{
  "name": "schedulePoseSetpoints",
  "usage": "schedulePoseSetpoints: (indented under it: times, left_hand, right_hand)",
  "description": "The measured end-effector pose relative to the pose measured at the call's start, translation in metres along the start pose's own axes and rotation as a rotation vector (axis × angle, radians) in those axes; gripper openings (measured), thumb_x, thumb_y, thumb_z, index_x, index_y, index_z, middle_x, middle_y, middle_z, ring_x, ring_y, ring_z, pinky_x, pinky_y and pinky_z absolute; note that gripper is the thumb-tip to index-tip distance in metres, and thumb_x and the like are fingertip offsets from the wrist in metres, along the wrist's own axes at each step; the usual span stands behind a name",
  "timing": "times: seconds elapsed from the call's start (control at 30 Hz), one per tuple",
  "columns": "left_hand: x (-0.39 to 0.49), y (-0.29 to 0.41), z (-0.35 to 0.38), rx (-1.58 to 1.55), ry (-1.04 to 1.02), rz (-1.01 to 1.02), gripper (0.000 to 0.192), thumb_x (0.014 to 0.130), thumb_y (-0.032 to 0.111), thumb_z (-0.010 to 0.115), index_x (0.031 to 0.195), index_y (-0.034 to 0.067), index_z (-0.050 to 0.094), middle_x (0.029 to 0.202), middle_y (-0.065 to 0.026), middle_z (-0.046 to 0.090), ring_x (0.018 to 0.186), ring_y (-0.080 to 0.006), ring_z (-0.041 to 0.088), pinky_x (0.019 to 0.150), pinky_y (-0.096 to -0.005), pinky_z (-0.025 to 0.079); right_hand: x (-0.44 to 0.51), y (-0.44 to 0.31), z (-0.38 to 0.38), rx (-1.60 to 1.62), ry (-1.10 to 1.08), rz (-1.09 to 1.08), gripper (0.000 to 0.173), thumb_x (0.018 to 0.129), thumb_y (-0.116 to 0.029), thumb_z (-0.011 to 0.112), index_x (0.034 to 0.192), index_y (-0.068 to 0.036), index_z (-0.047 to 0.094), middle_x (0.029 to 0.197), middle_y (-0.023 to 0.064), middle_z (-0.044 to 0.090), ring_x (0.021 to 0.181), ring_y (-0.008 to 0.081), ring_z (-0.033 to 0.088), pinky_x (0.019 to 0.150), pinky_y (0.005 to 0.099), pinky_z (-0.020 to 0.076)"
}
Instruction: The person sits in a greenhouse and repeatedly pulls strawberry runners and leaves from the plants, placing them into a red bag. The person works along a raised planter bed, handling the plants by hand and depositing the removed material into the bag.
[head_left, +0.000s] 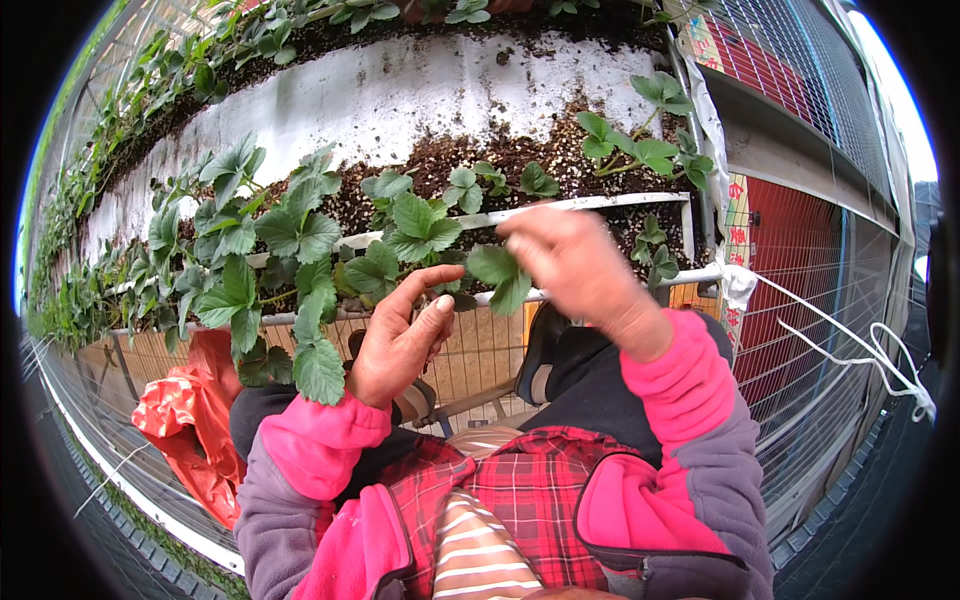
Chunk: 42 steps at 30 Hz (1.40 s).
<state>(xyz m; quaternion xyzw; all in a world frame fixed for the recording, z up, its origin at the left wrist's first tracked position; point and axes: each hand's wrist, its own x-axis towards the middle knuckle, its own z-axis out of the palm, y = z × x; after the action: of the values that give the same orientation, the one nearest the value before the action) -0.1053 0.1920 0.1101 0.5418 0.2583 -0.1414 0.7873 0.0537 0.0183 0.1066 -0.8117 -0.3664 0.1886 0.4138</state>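
Strawberry plants (300, 232) with green toothed leaves grow along a raised trough of dark soil (442, 154) flecked with white grains. My left hand (405, 330) is at the trough's front edge, with index finger and thumb apart and the other fingers partly hidden. Just right of it, my right hand (581, 270) is blurred over the front of the trough. Its fingertips are close to a strawberry leaf (495, 277); whether they pinch anything cannot be made out. A white strip (600, 202) runs lengthwise through the planting behind both hands.
White sheeting (330, 86) separates this row from another planted row (187, 60) behind. A metal pipe (694, 276) edges the trough, with white cord (832, 319) tied at its right end. A red plastic bag (191, 420) hangs at left. Wire mesh (787, 420) stands at right.
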Motion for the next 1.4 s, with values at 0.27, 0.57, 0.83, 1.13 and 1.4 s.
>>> schedulePoseSetpoints:
  times: [0.27,0.57,0.83,1.13,1.4]
  left_hand:
    - [-0.004,-0.005,0.004,0.204,0.028,0.033,0.033,0.098,0.015,0.057,0.129,0.004,0.055,0.079,0.0042,0.054,0.069,-0.0027,0.047,0.06,-0.0196,0.04]
    - [-0.003,-0.013,0.005,0.233,0.002,0.029,0.031,0.098,0.016,0.057,0.125,0.002,0.057,0.076,0.0045,0.053,0.067,-0.0023,0.045,0.058,-0.0198,0.038]
    - [-0.001,-0.013,0.008,0.234,0.034,0.032,0.031,0.098,0.016,0.057,0.126,0.002,0.057,0.074,0.0046,0.052,0.067,-0.0024,0.045,0.057,-0.0201,0.038]
    - [0.004,-0.012,0.008,0.234,0.046,0.061,0.035,0.098,0.016,0.057,0.129,0.002,0.055,0.078,0.0037,0.055,0.069,-0.0031,0.047,0.06,-0.0203,0.041]
    - [0.009,-0.009,0.006,0.204,0.058,0.066,0.034,0.098,0.015,0.057,0.129,0.003,0.055,0.078,0.0036,0.055,0.069,-0.0033,0.047,0.061,-0.0204,0.041]
  right_hand:
    - [-0.065,-0.027,0.06,-0.348,-0.275,-0.2,0.013,0.075,-0.01,0.058,0.084,-0.002,0.063,0.091,0.012,0.059,0.093,0.0282,0.059,0.082,0.0376,0.0513]
    - [-0.072,-0.028,0.06,-0.407,-0.266,-0.226,0.016,0.073,-0.01,0.059,0.085,0.0,0.065,0.092,0.0123,0.059,0.093,0.0277,0.058,0.085,0.0373,0.0493]
    - [-0.07,-0.028,0.06,-0.429,-0.289,-0.247,0.016,0.073,-0.01,0.059,0.085,-0.001,0.065,0.091,0.0118,0.059,0.093,0.0277,0.057,0.087,0.0376,0.0478]
    - [-0.068,-0.026,0.063,-0.43,-0.235,-0.292,0.015,0.073,-0.011,0.06,0.084,-0.003,0.064,0.088,0.0102,0.059,0.09,0.0257,0.058,0.084,0.0371,0.0488]
    - [-0.059,-0.026,0.067,-0.344,-0.279,-0.268,0.009,0.074,-0.013,0.062,0.079,-0.006,0.064,0.085,0.0094,0.059,0.086,0.0258,0.059,0.08,0.0381,0.0488]
